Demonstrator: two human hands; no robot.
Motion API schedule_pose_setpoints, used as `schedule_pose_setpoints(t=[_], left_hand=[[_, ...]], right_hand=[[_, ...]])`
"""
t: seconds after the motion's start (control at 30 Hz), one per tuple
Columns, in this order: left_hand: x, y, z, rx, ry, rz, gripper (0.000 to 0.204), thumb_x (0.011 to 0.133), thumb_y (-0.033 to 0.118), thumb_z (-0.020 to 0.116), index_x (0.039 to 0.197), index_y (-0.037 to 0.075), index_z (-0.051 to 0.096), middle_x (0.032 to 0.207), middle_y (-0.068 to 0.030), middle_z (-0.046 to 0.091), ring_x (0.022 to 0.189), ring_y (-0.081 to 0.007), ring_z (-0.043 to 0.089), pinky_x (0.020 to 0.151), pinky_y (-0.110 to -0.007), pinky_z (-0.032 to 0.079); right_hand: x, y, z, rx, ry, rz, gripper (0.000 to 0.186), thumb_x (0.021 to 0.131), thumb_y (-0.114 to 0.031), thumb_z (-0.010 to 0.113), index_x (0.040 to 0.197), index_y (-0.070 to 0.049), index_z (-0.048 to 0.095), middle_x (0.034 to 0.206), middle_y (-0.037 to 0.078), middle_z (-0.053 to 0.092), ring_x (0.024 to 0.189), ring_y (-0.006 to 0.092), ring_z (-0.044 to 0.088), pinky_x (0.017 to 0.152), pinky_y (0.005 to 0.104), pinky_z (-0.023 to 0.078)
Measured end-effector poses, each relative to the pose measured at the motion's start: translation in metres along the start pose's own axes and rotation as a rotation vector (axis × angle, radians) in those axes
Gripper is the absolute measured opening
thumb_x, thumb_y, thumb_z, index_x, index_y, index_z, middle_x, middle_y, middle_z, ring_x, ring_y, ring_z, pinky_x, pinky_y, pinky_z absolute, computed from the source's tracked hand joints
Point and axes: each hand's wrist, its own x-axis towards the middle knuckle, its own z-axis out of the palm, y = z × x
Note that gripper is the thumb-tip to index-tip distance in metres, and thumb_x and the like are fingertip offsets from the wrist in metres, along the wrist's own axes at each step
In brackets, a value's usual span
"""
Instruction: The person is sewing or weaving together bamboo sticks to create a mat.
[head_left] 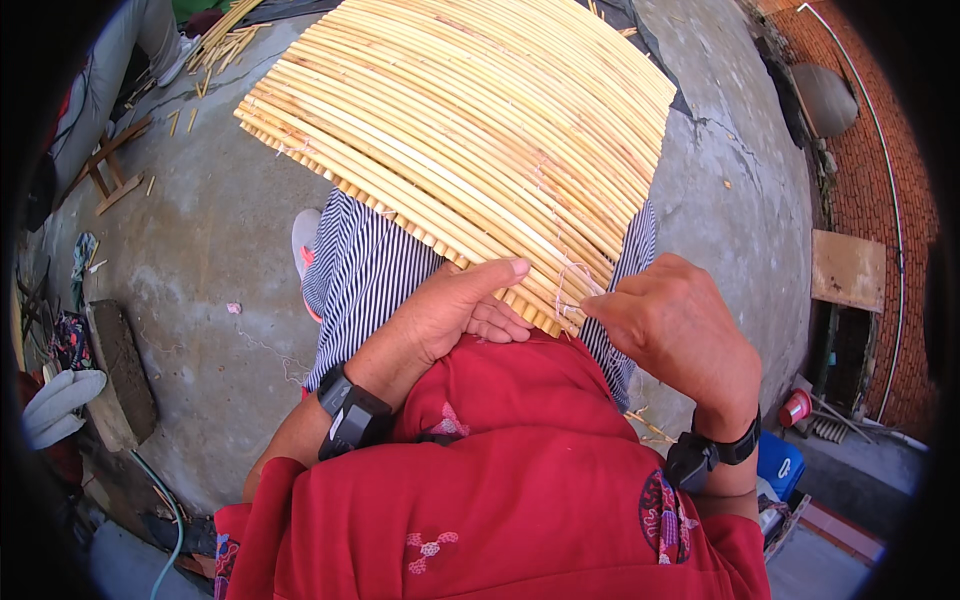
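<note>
A mat of thin yellow reed sticks (450, 130), bound side by side with string, lies across my lap on striped trousers. My left hand (465, 305) grips its near edge, with the thumb on top and the fingers curled beneath the stick ends. At the near right corner, my right hand (665, 325) is closed, thumb and forefinger pinched at a thin pale string (572, 280). That string loops loosely over the last few sticks. Whether a small tool sits in the pinch is hidden by the fingers.
Loose cut sticks (225, 50) litter the concrete floor at the far left, near another person's leg (105, 80). A concrete block (122, 370) and a hose (178, 530) are at the left. On the right stand a brick wall (890, 200), a board (848, 270) and a blue container (780, 465).
</note>
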Motion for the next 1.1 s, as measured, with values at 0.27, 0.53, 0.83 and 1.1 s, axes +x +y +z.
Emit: schedule_pose_setpoints(t=[0.27, 0.53, 0.83, 1.1], left_hand=[[-0.001, 0.000, 0.000, 0.003, 0.007, -0.012, 0.049, 0.087, 0.042, 0.064, 0.106, -0.003, 0.063, 0.084, -0.0171, 0.069, 0.068, -0.0210, 0.069, 0.061, -0.029, 0.058], [0.000, 0.000, -0.001, 0.020, 0.023, -0.021, 0.048, 0.087, 0.042, 0.063, 0.104, -0.003, 0.063, 0.083, -0.0165, 0.069, 0.066, -0.0211, 0.069, 0.059, -0.028, 0.057], [0.003, -0.001, -0.003, -0.019, -0.014, -0.015, 0.053, 0.083, 0.043, 0.068, 0.109, -0.002, 0.057, 0.084, -0.0180, 0.067, 0.064, -0.0203, 0.067, 0.056, -0.026, 0.056], [0.002, -0.003, -0.002, -0.031, -0.001, -0.015, 0.053, 0.082, 0.043, 0.069, 0.109, -0.001, 0.057, 0.084, -0.0173, 0.066, 0.065, -0.0203, 0.067, 0.057, -0.026, 0.056]], right_hand=[[0.002, -0.004, -0.002, -0.061, -0.037, -0.001, 0.006, 0.075, -0.011, 0.062, 0.070, -0.010, 0.065, 0.063, 0.006, 0.061, 0.063, 0.0262, 0.062, 0.063, 0.0361, 0.049], [0.016, -0.020, -0.012, -0.182, -0.119, -0.064, 0.005, 0.070, -0.009, 0.061, 0.065, -0.009, 0.060, 0.059, 0.005, 0.057, 0.061, 0.0247, 0.060, 0.064, 0.0356, 0.047], [0.021, -0.021, -0.013, -0.286, -0.220, -0.090, 0.007, 0.073, -0.011, 0.061, 0.066, -0.011, 0.063, 0.061, 0.008, 0.063, 0.063, 0.0208, 0.066, 0.060, 0.0324, 0.047], [0.022, -0.018, -0.012, -0.270, -0.202, -0.044, 0.008, 0.074, -0.011, 0.060, 0.068, -0.011, 0.065, 0.062, 0.007, 0.063, 0.064, 0.0229, 0.065, 0.060, 0.0341, 0.048]])
